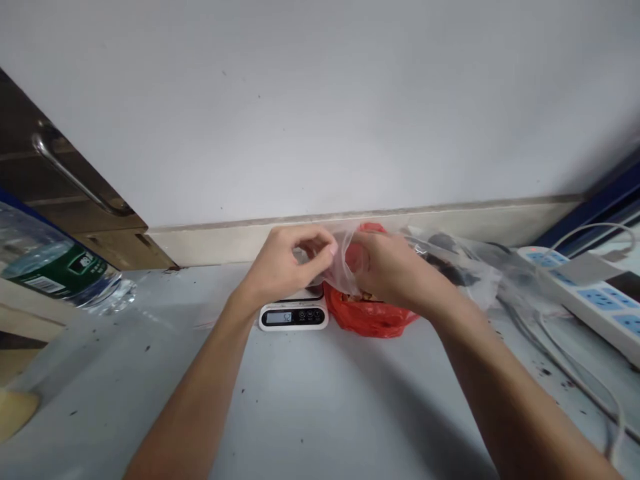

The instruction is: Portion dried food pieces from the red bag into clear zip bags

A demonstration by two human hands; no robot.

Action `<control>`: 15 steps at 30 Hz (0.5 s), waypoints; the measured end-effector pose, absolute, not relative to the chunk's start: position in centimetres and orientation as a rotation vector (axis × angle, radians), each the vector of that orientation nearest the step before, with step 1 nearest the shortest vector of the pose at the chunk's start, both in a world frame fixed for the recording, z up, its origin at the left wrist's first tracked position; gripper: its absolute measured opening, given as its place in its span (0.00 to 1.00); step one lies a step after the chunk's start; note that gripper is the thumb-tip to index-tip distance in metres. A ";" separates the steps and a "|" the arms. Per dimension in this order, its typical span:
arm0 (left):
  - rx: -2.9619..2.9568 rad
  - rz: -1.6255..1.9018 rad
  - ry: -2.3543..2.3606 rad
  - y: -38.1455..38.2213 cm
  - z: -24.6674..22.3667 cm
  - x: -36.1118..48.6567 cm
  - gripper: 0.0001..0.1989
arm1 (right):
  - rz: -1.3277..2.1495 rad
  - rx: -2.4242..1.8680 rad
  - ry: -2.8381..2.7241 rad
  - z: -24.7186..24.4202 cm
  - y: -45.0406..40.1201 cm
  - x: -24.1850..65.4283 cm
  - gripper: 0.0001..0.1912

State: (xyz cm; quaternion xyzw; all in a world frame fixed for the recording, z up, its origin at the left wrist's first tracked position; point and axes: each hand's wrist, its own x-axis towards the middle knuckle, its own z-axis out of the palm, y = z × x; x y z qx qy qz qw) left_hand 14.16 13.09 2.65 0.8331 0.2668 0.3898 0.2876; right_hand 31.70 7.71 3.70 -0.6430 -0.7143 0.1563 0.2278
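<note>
A small clear bag (345,263) is pinched by the left hand (285,263) and the right hand (387,273), fingers pressed together on its top. It is held over the little scale (294,316) (screen lit). A red bag (367,317) is seen at 3 o'clock from the scale, touching it.

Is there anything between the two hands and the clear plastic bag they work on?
Nothing visible does. The left hand and the right hand both already pinch the clear plastic bag, above the digital scale and the red plastic bag.
</note>
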 end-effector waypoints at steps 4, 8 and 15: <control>1.993 1.300 1.020 14.6 1.6 14.0 0.11 | 0.390 -1.536 -1.926 3.6 7.6 33.5 0.37; 1.491 1.110 0.946 15.3 0.8 14.1 0.21 | 0.423 -1.363 -1.850 3.9 7.5 35.5 0.45; 1.277 1.228 0.928 15.2 1.6 14.9 0.12 | 0.779 -1.537 -2.100 5.8 6.1 40.4 0.23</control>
